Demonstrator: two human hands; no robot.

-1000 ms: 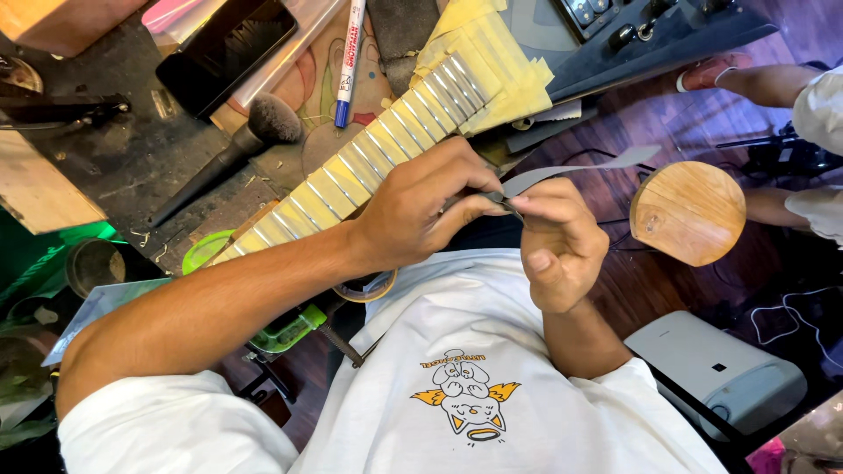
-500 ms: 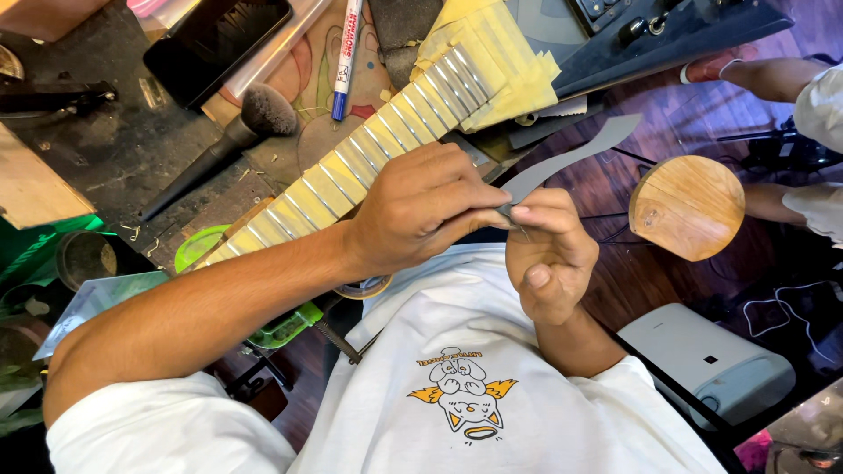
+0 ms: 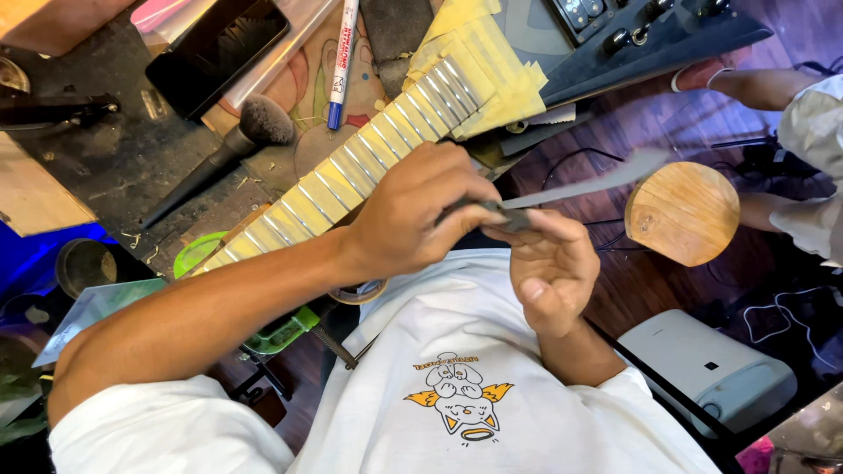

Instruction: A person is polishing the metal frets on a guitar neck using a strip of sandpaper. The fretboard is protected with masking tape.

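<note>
Dark, blank phone screen (image 3: 215, 54) lying at top left on the bench, beside white marker label (image 3: 341, 66) with blue cap.

- A thin grey strip (image 3: 580, 186) is pinched between the fingertips of the left hand (image 3: 413, 215) and the right hand (image 3: 549, 268), above a white printed shirt (image 3: 465, 386).
- A guitar neck (image 3: 351, 175), masked with yellowish tape between its metal frets, is laid slantwise on the bench just behind the left hand.
- A soft brush (image 3: 219, 154), a blue-capped marker (image 3: 341, 66) and a dark phone (image 3: 218, 54) are seen beyond it.
- A round wooden stool (image 3: 683, 213) stands to the right, on the dark floor.
</note>
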